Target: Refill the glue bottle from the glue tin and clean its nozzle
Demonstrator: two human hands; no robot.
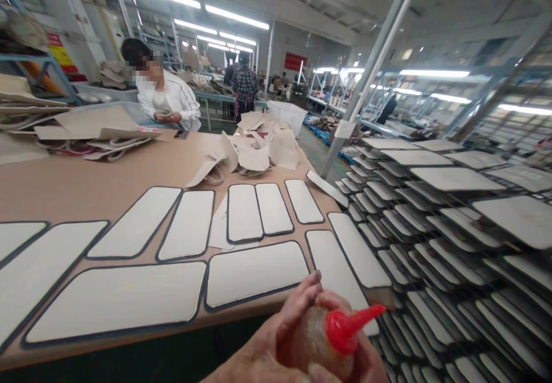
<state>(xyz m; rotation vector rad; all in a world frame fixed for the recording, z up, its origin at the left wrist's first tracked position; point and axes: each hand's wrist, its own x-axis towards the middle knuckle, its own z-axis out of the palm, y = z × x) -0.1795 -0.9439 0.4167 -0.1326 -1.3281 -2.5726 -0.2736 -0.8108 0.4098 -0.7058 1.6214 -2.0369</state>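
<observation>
A clear squeeze bottle (310, 343) with a red pointed nozzle (349, 325) sits at the bottom edge of the view, its tip aimed right. My left hand (276, 337) comes in from the lower left, fingers curled over the bottle's top. My right hand (371, 360) shows only in part, pressed against the bottle's right side under the nozzle. Just beyond my hands lie white panels with dark edges (254, 271), flat in rows on the brown table (86, 187).
A wire rack (452, 239) on the right holds several tiers of similar white panels. Beige cut pieces (259, 153) are heaped at the table's far end and stacked at the far left (86, 130). A person in a white jacket (168, 101) sits across the table.
</observation>
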